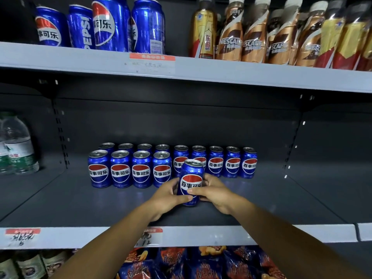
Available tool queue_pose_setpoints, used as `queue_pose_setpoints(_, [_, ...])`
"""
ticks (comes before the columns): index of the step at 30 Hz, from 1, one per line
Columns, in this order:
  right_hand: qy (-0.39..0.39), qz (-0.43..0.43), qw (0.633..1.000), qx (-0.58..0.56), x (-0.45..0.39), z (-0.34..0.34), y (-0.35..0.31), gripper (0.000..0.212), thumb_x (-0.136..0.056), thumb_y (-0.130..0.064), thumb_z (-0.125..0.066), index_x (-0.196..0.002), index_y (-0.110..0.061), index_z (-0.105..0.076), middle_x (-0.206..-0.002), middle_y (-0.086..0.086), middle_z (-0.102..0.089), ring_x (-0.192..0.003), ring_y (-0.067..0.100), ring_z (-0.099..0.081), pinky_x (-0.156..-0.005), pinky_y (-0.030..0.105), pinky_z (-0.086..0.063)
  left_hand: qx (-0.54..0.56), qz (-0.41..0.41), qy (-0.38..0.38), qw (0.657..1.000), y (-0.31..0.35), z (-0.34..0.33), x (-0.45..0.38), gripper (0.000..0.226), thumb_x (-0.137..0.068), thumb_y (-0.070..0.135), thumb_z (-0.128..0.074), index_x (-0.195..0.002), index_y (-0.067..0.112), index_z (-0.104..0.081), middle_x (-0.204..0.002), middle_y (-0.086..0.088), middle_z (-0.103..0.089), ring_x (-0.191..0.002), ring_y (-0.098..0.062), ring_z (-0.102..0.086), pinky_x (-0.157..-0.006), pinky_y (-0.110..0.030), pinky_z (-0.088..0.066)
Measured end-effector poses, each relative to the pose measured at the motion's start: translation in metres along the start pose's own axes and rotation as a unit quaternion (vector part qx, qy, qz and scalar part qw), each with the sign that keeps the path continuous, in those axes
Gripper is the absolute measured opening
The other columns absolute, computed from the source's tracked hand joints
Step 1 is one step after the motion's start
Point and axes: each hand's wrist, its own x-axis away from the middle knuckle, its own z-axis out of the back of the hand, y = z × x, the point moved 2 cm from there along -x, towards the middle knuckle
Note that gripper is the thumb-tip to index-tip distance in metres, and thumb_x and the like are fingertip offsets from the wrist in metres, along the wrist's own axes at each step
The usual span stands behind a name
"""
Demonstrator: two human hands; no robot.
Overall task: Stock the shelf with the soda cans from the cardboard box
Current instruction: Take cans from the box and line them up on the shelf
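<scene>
Both my hands hold one blue Pepsi can point(191, 176) upright over the middle shelf point(80, 202), its label facing me. My left hand point(168, 198) grips its left side and my right hand point(214, 193) grips its right side, thumb across the front. Whether the can's base touches the shelf I cannot tell. Behind it stand several identical cans point(141, 170) in two rows; the front row ends just left of the held can, the back row point(232, 162) runs on to the right. The cardboard box is out of view.
Taller Pepsi cans point(112, 25) and coffee bottles point(255, 37) fill the upper shelf. Water bottles point(18, 146) stand at the middle shelf's far left. Snack bags point(201, 262) lie on the shelf below. The shelf's front lip point(201, 235) carries price tags.
</scene>
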Motion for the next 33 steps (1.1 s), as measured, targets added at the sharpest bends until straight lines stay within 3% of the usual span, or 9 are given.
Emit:
queue_pose_setpoints(4, [0.023, 0.024, 0.999, -0.005, -0.011, -0.006, 0.003, 0.053, -0.074, 0.0, -0.076, -0.12, -0.016, -0.055, -0.114, 0.004, -0.067, -0.107, 0.017, -0.063, -0.096, 0.036, -0.051, -0.102, -0.015, 0.062, 0.993, 0.0, 0.004, -0.004, 0.052, -0.077, 0.015, -0.078, -0.124, 0.017, -0.056, -0.102, 0.016, -0.066, -0.088, 0.008, -0.06, -0.071, -0.003, -0.045])
queue_pose_setpoints(6, [0.031, 0.027, 0.999, -0.009, -0.018, -0.01, 0.006, 0.051, -0.074, 0.003, -0.075, -0.116, -0.017, -0.055, -0.112, 0.005, -0.067, -0.106, 0.017, -0.063, -0.095, 0.034, -0.051, -0.178, -0.02, 0.073, 0.981, -0.001, 0.007, -0.005, 0.046, -0.08, 0.017, -0.075, -0.122, 0.018, -0.057, -0.101, 0.014, -0.065, -0.083, 0.008, -0.057, -0.067, 0.0, -0.041])
queue_pose_setpoints(10, [0.046, 0.019, 0.999, -0.007, -0.032, -0.014, 0.012, 0.053, -0.076, 0.004, -0.073, -0.12, -0.017, -0.052, -0.116, 0.003, -0.064, -0.109, 0.016, -0.06, -0.097, 0.035, -0.049, -0.34, -0.011, 0.078, 0.937, -0.009, 0.014, -0.01, 0.037, -0.081, 0.028, -0.072, -0.115, 0.017, -0.06, -0.105, 0.006, -0.066, -0.092, -0.007, -0.059, -0.079, -0.017, -0.044])
queue_pose_setpoints(13, [0.052, 0.013, 0.999, -0.006, -0.041, -0.012, 0.012, 0.054, -0.078, 0.004, -0.071, -0.123, -0.017, -0.05, -0.118, 0.003, -0.063, -0.111, 0.017, -0.058, -0.097, 0.033, -0.048, -0.413, -0.009, 0.058, 0.909, -0.015, 0.016, -0.016, 0.043, -0.08, 0.036, -0.07, -0.117, 0.019, -0.057, -0.113, 0.001, -0.063, -0.101, -0.015, -0.059, -0.087, -0.027, -0.048])
queue_pose_setpoints(18, [0.052, 0.008, 0.999, -0.016, -0.055, -0.012, 0.013, 0.054, -0.079, 0.004, -0.07, -0.125, -0.017, -0.049, -0.116, 0.002, -0.063, -0.112, 0.018, -0.058, -0.1, 0.038, -0.047, -0.416, -0.02, 0.057, 0.907, -0.016, 0.022, -0.026, 0.049, -0.083, 0.035, -0.067, -0.127, 0.017, -0.053, -0.125, -0.002, -0.06, -0.113, -0.018, -0.056, -0.096, -0.03, -0.046])
queue_pose_setpoints(24, [0.052, 0.014, 0.998, -0.018, -0.071, -0.021, 0.016, 0.052, -0.08, 0.004, -0.069, -0.119, -0.023, -0.048, -0.11, -0.003, -0.063, -0.107, 0.015, -0.059, -0.091, 0.031, -0.049, -0.424, -0.018, 0.069, 0.903, -0.019, 0.026, -0.035, 0.04, -0.086, 0.032, -0.063, -0.121, 0.015, -0.055, -0.124, -0.004, -0.06, -0.113, -0.021, -0.055, -0.092, -0.029, -0.046])
queue_pose_setpoints(33, [0.081, 0.029, 0.996, -0.023, -0.085, -0.021, 0.019, 0.05, -0.082, 0.004, -0.067, -0.12, -0.021, -0.046, -0.106, -0.005, -0.062, -0.106, 0.016, -0.059, -0.093, 0.033, -0.048, -0.431, -0.032, 0.072, 0.899, -0.028, 0.021, -0.042, 0.041, -0.085, 0.038, -0.062, -0.118, 0.015, -0.053, -0.122, -0.005, -0.059, -0.113, -0.022, -0.054, -0.092, -0.031, -0.045])
